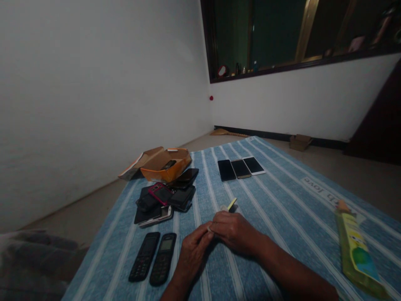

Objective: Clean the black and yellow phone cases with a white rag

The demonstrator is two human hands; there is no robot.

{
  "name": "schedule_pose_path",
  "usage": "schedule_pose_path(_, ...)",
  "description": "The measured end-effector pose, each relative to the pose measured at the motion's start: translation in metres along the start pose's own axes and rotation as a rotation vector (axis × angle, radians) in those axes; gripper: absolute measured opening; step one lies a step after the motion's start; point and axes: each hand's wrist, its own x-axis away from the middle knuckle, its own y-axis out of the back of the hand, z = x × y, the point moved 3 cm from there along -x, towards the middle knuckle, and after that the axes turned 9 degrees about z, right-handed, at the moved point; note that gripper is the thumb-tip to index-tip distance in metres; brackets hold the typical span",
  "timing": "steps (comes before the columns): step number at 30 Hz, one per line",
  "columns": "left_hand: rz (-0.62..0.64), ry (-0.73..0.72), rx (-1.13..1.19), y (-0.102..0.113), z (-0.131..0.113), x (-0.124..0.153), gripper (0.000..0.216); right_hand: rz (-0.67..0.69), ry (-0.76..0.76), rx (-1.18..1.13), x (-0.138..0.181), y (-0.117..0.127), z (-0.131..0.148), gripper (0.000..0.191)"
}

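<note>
Just beyond the right fingers (220, 218), yellow strip (232, 204), slanting.

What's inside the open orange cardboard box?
In the orange cardboard box, one dark, elongated object, possibly a phone, shows above the near wall. That wall hides the nearer part of the box's floor, so anything lying there can't be seen.

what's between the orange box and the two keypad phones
A pile of phones lies between the orange box and the keypad phones, as the head view shows.
</note>
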Motion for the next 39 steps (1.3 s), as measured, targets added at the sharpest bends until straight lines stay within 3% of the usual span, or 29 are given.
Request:
schedule_pose_path(14,0.031,0.021,0.023,0.001,-0.008,-0.003,0.028,0.039,-0.053,-0.073,0.001,0.011,-0.015,0.027)
schedule_pose_path(22,0.034,0.008,0.025,0.003,-0.008,-0.003,0.030,0.059,-0.079,-0.136,-0.002,0.006,-0.001,0.013)
schedule_pose_path(29,0.051,0.027,0.049,0.003,-0.009,-0.003,0.033,0.148,-0.046,-0.219,-0.004,0.022,0.005,0.018)
schedule_pose_path(39,0.105,0.039,0.071,0.004,-0.019,-0.004,0.034,0.094,-0.032,-0.100,-0.002,0.011,0.000,0.013)
